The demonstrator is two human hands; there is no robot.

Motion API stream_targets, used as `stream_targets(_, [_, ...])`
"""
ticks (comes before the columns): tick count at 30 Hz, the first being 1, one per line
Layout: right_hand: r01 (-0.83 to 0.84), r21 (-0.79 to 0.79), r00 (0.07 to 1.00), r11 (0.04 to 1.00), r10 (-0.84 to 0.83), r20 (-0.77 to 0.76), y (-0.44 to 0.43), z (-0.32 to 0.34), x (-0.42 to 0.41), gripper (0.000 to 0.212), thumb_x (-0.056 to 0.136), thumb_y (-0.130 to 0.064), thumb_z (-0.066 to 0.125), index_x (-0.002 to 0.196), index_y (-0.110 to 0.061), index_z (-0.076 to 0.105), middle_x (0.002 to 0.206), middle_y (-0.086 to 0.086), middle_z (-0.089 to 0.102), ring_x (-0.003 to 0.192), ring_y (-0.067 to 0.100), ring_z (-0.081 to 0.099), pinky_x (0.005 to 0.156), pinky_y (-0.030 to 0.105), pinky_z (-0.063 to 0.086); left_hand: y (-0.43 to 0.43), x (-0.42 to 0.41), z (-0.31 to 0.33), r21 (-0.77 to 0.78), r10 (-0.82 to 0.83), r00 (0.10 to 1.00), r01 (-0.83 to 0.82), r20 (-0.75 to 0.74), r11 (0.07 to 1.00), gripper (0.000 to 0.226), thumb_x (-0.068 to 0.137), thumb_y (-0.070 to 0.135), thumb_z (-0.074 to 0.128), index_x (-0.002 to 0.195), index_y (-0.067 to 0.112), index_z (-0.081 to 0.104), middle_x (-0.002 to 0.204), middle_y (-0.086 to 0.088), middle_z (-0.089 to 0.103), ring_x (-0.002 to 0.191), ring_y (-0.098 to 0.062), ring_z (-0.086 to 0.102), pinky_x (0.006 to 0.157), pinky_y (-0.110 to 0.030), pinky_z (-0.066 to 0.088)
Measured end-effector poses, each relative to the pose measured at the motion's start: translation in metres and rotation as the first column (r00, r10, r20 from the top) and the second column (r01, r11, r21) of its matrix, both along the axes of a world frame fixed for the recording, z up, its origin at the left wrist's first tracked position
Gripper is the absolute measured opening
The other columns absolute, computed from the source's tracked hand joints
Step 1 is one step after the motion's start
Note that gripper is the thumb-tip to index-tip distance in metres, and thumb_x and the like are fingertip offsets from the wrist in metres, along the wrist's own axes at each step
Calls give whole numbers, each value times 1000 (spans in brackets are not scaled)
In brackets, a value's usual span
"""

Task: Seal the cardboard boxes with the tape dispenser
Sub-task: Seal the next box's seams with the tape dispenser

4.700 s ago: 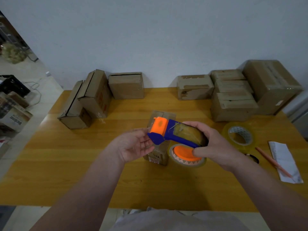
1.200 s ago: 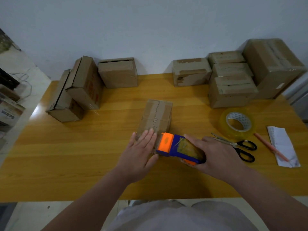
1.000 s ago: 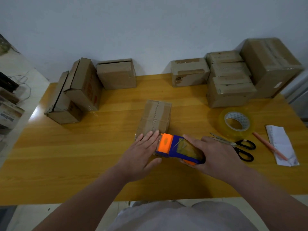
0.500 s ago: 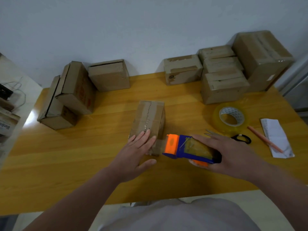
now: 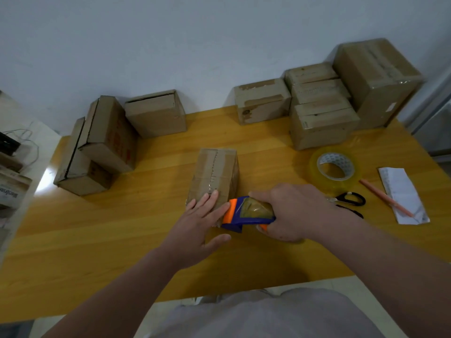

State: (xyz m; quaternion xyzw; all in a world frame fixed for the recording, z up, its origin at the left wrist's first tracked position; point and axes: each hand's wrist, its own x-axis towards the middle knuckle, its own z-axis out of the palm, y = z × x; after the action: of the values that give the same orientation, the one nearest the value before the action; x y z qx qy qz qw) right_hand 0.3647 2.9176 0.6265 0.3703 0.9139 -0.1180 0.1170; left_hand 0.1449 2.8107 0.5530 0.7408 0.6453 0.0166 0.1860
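Tape dispenser (image 5: 245, 217), gripped by the curled fingers of the right hand (image 5: 292, 213), meets the near end of the cardboard box (image 5: 216, 169); the left hand (image 5: 195, 232) presses straight fingers on it.

A small cardboard box (image 5: 214, 174) is lying lengthwise in the middle of the desk (image 5: 122, 228), with tape showing along its top seam. The blue-and-orange tape dispenser (image 5: 246, 214) is sitting at the box's near end, orange head towards it, with the right hand (image 5: 292, 213) gripping it. More boxes are standing by the wall: a left cluster (image 5: 107, 132) and a right stack (image 5: 319, 118).
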Motion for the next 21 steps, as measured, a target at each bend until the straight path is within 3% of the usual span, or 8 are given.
stream_targets(4, [85, -181, 996, 980, -77, 47, 18, 0, -10, 66, 83, -49, 63, 142, -48, 35, 124, -7, 56, 110, 19, 54, 69, 29, 42, 1, 0, -2, 2, 17, 1000, -17, 1, 1000, 88, 77, 86, 5, 150, 35, -1, 157, 10, -12, 146, -7, -13, 118, -30, -7])
stream_targets(6, [164, -314, 986, 935, -150, 71, 24, -6, -12, 66, 79, -42, 65, 140, -46, 40, 114, -8, 58, 97, 17, 59, 66, 31, 51, 1, 1, -1, 8, 16, 1000, -16, -5, 1000, 90, 77, 86, 4, 150, 33, 0, 156, 10, -12, 146, -7, -13, 117, -29, -9])
stream_targets(8, [174, -346, 983, 922, -144, 110, 22, -16, -11, 65, 75, -40, 67, 137, -42, 46, 98, -10, 57, 84, 14, 57, 60, 30, 48, 1, 2, 0, 13, 16, 1000, -16, -2, 1000, 89, 78, 85, 5, 150, 33, 1, 156, 11, -13, 146, -6, -14, 116, -28, -10])
stream_targets(12, [219, -223, 973, 950, -198, 116, 15, -35, 3, 66, 71, -41, 69, 135, -40, 50, 109, -5, 60, 98, 20, 56, 64, 29, 45, 1, 2, 2, 24, 16, 999, -15, -33, 1000, 81, 85, 75, 16, 151, 31, 1, 155, 11, -14, 145, -7, -14, 115, -27, -10])
stream_targets(15, [348, -136, 934, 927, -356, -34, 14, -40, 17, 81, 76, -56, 69, 146, -40, 31, 125, 1, 54, 113, 22, 53, 78, 31, 47, 2, 1, 0, 46, 22, 998, -20, -62, 999, 81, 88, 61, 36, 152, 29, -3, 155, 12, -15, 142, -4, -16, 117, -28, -9])
stream_targets(17, [397, -45, 912, 917, -400, -87, 10, -47, 23, 87, 80, -63, 63, 151, -34, 20, 129, 4, 49, 119, 22, 50, 83, 33, 47, 2, 1, -2, 41, 33, 997, -30, -66, 999, 86, 90, 41, 53, 152, 27, -5, 152, 14, -18, 140, -1, -17, 118, -28, -9])
stream_targets(21, [356, 58, 934, 933, -354, -40, 0, -68, 29, 73, 94, -48, 52, 153, -31, 12, 133, 3, 48, 124, 22, 47, 88, 32, 49, 3, 1, -6, 119, 48, 997, -40, -65, 992, 81, 92, 15, 53, 153, 26, 1, 152, 15, -14, 138, 1, -15, 112, -22, -13])
